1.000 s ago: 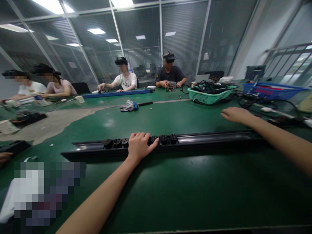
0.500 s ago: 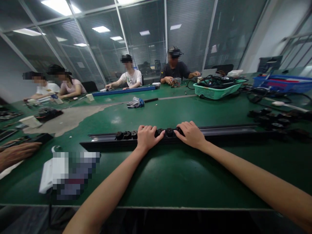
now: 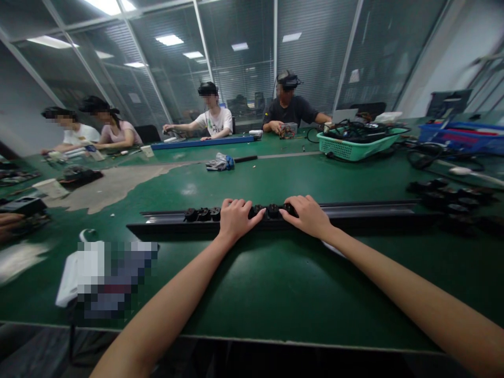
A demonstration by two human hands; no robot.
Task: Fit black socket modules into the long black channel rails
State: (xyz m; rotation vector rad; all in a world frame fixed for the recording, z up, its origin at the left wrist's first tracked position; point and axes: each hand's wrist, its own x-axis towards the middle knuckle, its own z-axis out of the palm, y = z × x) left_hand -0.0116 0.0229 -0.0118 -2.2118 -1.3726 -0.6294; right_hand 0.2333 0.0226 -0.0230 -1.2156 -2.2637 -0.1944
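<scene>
A long black channel (image 3: 366,211) lies across the green table in front of me, with a row of round black parts (image 3: 203,213) set in its left half. My left hand (image 3: 236,218) is closed over the row, its thumb pointing right against a part near the middle. Just to the right, my right hand (image 3: 306,214) curls over the channel, thumb pointing left at another black part. One round part (image 3: 273,211) shows between the two thumbs. The undersides of my fingers are hidden.
Loose black parts (image 3: 452,202) lie in a pile at the right. Farther back are a green basket (image 3: 354,147) of cables, a blue basket (image 3: 464,137) and a crumpled glove (image 3: 220,162). A white object (image 3: 81,273) lies front left. Several people sit around the table; another person's hand (image 3: 10,223) shows at left.
My hands have hardly moved on the channel. The view has shifted slightly. At the left edge the other person's hand has drawn back leftwards.
</scene>
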